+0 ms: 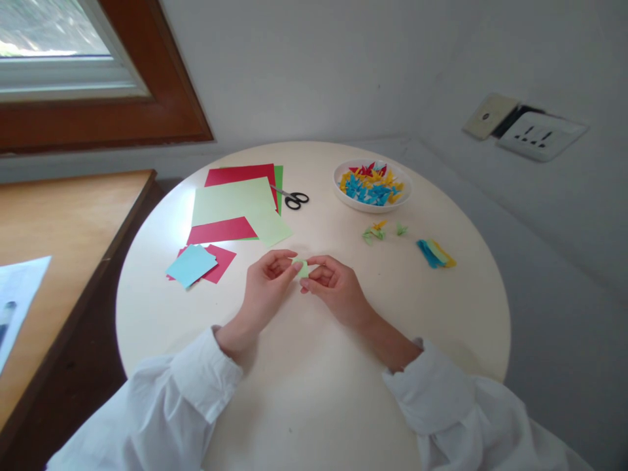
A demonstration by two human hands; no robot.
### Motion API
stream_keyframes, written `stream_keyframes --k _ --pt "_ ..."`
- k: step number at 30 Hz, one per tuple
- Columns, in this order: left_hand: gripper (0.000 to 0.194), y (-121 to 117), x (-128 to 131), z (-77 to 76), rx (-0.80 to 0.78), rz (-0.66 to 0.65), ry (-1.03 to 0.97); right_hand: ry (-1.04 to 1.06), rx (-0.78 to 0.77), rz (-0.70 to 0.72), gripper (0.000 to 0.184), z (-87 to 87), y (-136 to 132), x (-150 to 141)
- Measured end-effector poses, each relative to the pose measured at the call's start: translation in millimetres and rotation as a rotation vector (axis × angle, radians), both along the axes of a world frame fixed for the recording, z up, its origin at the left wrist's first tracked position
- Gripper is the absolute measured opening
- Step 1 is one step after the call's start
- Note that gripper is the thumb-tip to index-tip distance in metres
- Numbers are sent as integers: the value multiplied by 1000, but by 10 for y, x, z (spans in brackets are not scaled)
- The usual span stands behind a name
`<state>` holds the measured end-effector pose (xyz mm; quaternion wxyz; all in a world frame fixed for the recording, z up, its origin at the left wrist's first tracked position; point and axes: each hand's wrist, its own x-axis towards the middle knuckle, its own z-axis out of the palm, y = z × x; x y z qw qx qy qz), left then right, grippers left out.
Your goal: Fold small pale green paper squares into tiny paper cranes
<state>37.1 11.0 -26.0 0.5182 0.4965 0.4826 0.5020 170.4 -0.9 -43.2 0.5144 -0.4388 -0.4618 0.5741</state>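
Between my two hands is a small folded piece of light green paper [303,269], held a little above the round white table [314,392]. My left hand [269,278] pinches its left side between thumb and fingers. On the other side, my right hand [336,284] grips the right edge, fingers curled. Parts of the paper are hidden behind the fingertips, so its exact fold cannot be made out. Left of my hands lies a pile of light blue and red paper squares [192,265]. Small green and yellow folded paper pieces [375,232] rest beyond my right hand.
Large red and green paper sheets [230,199] lie at the back left, with black-handled scissors [294,199] at their edge. A white bowl [373,209] holds many folded paper figures. Blue, green and yellow paper strips [436,254] lie right. A wooden desk [73,216] stands left.
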Motion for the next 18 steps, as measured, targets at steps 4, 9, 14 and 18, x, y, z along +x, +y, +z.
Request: stream_keyframes --k 4,9,14,18 --pt "24 12 -6 -30 -72 -43 -53 -28 14 18 29 27 -19 7" --pt "26 14 -18 -12 -50 -50 -57 6 17 58 39 68 -40 14" --pt "15 22 -7 15 -30 -45 -66 23 58 98 41 44 -24 32" --pt "16 19 -4 24 -25 -80 -56 38 50 88 43 23 -12 35"
